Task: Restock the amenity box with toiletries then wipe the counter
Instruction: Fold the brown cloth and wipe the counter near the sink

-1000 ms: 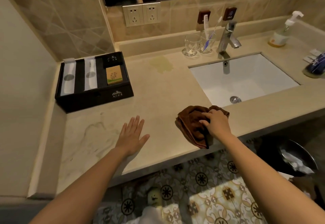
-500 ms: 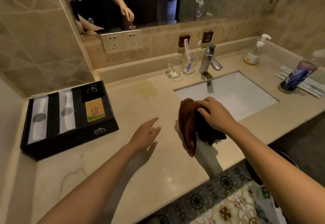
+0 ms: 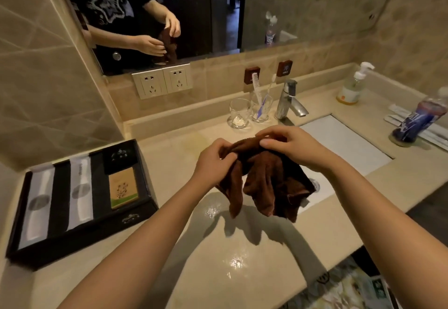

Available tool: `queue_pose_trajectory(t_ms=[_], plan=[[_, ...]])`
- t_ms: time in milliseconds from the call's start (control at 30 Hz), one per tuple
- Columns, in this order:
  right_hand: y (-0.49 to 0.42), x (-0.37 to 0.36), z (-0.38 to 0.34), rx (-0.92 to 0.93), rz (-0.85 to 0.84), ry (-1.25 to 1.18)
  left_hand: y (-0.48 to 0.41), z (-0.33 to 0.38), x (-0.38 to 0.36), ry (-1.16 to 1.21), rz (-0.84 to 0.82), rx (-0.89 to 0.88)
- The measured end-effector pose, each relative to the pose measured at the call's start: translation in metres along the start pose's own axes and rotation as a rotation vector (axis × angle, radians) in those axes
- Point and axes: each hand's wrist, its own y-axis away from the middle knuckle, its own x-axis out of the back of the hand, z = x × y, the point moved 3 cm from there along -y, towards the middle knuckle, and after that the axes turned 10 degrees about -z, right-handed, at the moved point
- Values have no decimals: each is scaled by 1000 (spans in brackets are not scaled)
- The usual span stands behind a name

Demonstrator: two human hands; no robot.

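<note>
Your left hand [image 3: 213,160] and right hand [image 3: 294,147] both pinch the brown cloth [image 3: 264,177] above the worktop [image 3: 242,255] near the sink [image 3: 344,143]; a loose corner could knock the far glasses [image 3: 238,113].

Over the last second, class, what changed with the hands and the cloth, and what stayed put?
The right hand lifted the brown cloth off the counter. The left hand, flat on the counter before, came up and gripped it too; it now hangs between both. The black box, glasses and bottles stayed put.
</note>
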Motion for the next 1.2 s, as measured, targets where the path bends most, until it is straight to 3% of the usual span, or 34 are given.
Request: queue_pose_trajectory(t_ms=[133, 200, 267, 433, 533, 600, 733, 800, 900, 1000, 1067, 1133, 1200], plan=[[-9, -2, 30, -93, -275, 18, -10, 11, 6, 148, 57, -16], [-14, -3, 41, -90, -311, 83, -15, 15, 3, 120, 61, -36], [-19, 6, 49, -58, -227, 71, -22, 14, 1, 140, 94, -9], [-44, 15, 57, 75, 38, -305, -37, -15, -13, 200, 126, 123], [-70, 1, 66, 38, 97, -375, -41, -40, -24, 179, 83, 147], [-84, -2, 74, -8, 138, -391, -40, -65, -14, 137, 175, 232], [-104, 2, 82, -39, 237, -308, -24, -125, 24, -192, 436, 463], [-111, 2, 80, -46, 285, -254, -17, -147, 29, -308, 440, 517], [-118, -10, 79, -54, 325, -179, -8, -172, 20, -534, 321, 614], [-118, -51, 91, -42, 209, 6, 4, -186, 11, -703, 287, 680], [-114, -89, 102, 22, -51, 116, 5, -188, 10, -741, 314, 690], [-115, -117, 111, 213, -259, 477, 4, -191, 9, -763, 336, 705], [-125, -123, 123, 304, -324, 776, 5, -189, 7, -776, 346, 729]])
